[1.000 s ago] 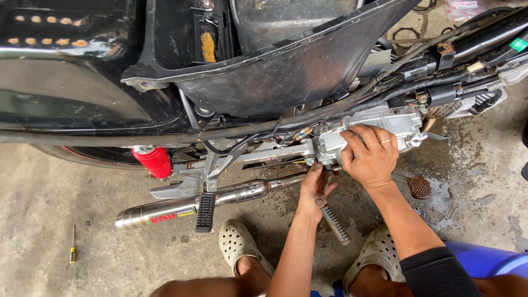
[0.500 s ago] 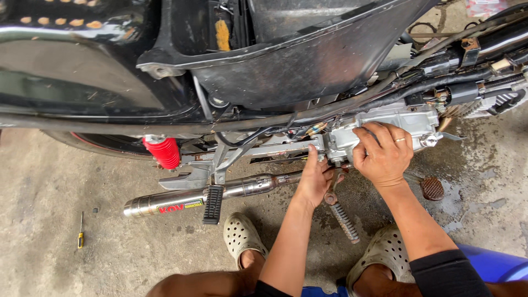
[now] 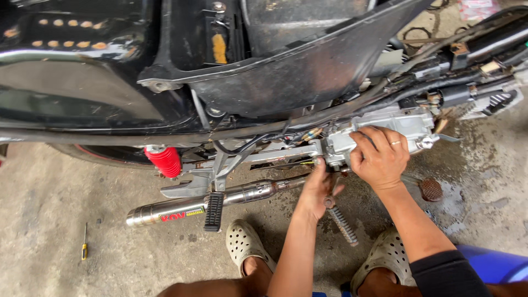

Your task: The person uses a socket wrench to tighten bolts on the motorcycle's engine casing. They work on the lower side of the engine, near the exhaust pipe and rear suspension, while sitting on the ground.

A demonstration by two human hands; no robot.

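A black motorcycle (image 3: 286, 71) stands before me with its silver engine case (image 3: 379, 129) exposed. My right hand (image 3: 379, 157) rests on the case's side, fingers curled over its lower edge, a ring on one finger. My left hand (image 3: 316, 190) reaches up under the engine beside the kickstart lever (image 3: 342, 220), fingers closed around a small part that I cannot make out. A chrome exhaust pipe (image 3: 209, 203) runs left of my left hand, with a black footpeg (image 3: 213, 212) over it.
A red rear shock spring (image 3: 164, 160) sits left of the exhaust. A small yellow-handled screwdriver (image 3: 84, 245) lies on the concrete floor at the left. My feet in beige clogs (image 3: 245, 245) rest below. A rusty drain grate (image 3: 431, 189) and wet patch lie at the right.
The view has shifted, so the motorcycle sits lower and further right in frame. My left hand has pushed up closer under the engine; my right hand stays on the case.
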